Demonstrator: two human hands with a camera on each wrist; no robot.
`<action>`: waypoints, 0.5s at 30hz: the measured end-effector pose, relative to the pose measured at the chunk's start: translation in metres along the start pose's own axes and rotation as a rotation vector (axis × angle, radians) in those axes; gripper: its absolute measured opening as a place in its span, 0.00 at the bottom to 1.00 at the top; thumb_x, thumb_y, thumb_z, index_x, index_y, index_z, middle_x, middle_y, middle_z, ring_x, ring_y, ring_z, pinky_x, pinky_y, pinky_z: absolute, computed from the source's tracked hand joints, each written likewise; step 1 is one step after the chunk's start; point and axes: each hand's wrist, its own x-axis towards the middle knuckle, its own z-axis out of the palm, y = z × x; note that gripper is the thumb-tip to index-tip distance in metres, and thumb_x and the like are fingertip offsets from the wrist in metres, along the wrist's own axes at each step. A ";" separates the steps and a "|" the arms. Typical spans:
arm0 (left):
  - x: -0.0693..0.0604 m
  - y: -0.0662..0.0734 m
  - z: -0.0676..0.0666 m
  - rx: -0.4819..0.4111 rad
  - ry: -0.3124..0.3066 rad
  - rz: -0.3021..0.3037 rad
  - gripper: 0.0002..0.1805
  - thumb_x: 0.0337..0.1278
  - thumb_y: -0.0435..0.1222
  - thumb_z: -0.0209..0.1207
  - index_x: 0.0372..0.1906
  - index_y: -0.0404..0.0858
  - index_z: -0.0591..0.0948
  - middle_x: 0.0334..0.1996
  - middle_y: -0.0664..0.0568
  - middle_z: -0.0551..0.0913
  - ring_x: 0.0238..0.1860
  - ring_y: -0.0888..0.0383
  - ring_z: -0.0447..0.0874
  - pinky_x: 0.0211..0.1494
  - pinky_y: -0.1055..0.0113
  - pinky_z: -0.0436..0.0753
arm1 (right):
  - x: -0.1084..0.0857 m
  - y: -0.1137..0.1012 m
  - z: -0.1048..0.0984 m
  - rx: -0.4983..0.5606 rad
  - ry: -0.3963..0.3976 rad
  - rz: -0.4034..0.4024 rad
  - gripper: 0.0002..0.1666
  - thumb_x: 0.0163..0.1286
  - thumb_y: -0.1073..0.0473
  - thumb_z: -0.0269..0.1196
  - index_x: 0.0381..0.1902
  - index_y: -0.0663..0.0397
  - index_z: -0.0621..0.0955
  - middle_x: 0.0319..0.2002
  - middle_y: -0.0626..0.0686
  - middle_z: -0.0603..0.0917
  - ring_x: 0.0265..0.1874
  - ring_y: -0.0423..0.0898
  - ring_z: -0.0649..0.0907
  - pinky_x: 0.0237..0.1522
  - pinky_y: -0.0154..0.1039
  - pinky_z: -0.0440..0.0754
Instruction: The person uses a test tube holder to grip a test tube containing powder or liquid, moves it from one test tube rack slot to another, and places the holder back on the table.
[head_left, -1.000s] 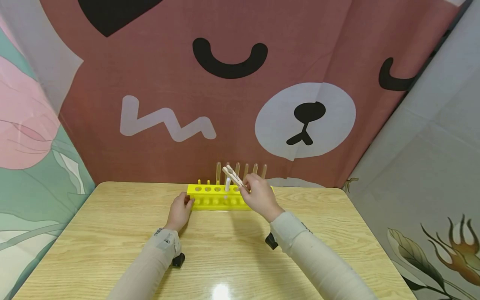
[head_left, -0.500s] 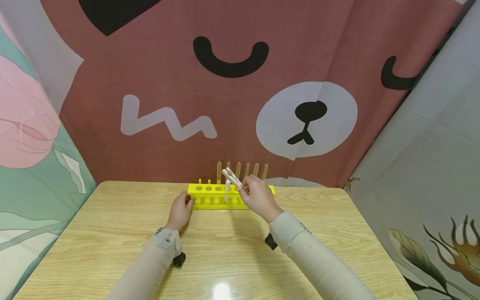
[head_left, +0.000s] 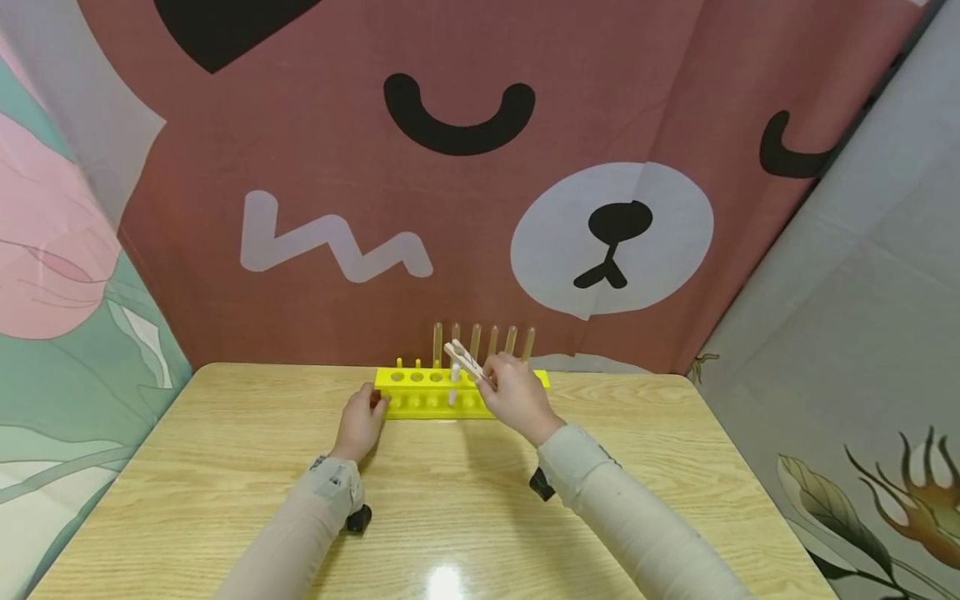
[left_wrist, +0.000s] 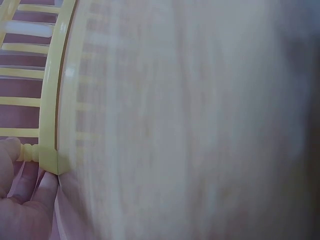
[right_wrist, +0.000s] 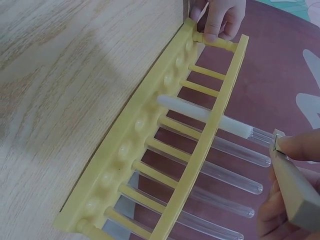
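Note:
A yellow test tube rack (head_left: 408,385) stands near the table's back edge. My left hand (head_left: 360,423) grips its left end post, thumb and fingers on either side in the left wrist view. With my right hand (head_left: 521,400) I hold a wooden test tube clamp (head_left: 467,360) over the rack's middle. The clamp's far end is at the top of a test tube with white contents (right_wrist: 234,126). That tube passes through a hole in the upper bar, and its rounded bottom is close to the lower base. My right hand hides the rack's right part in the head view.
Several clear test tubes (right_wrist: 240,150) stand upside down on the pegs behind the rack's holes. Bare pegs (head_left: 399,363) are at the left. The wooden table (head_left: 450,492) meets a printed cloth (head_left: 465,250) at the back; patterned cloths hang on both sides.
The clamp and the white-filled tube have come down slightly, with more of the tube below the rack's upper bar. My left hand keeps its place on the rack.

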 end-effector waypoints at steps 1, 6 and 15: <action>0.000 0.000 0.000 0.000 0.001 0.001 0.15 0.78 0.36 0.52 0.57 0.28 0.73 0.50 0.34 0.79 0.52 0.41 0.78 0.58 0.46 0.78 | 0.000 0.000 0.000 -0.001 -0.001 0.001 0.07 0.69 0.61 0.68 0.33 0.58 0.81 0.28 0.49 0.75 0.17 0.42 0.71 0.15 0.33 0.70; 0.001 -0.001 0.001 0.000 0.001 0.006 0.15 0.78 0.36 0.51 0.57 0.28 0.73 0.50 0.34 0.79 0.52 0.41 0.78 0.57 0.46 0.78 | -0.001 0.001 0.001 -0.013 -0.004 -0.001 0.08 0.69 0.61 0.68 0.32 0.56 0.80 0.27 0.49 0.74 0.18 0.42 0.71 0.16 0.33 0.69; 0.001 -0.001 0.001 -0.011 0.001 -0.005 0.15 0.78 0.36 0.52 0.57 0.29 0.73 0.51 0.34 0.79 0.52 0.41 0.78 0.58 0.46 0.78 | -0.002 0.003 0.003 -0.017 -0.005 0.004 0.08 0.69 0.61 0.68 0.32 0.57 0.79 0.27 0.49 0.73 0.19 0.42 0.70 0.18 0.34 0.69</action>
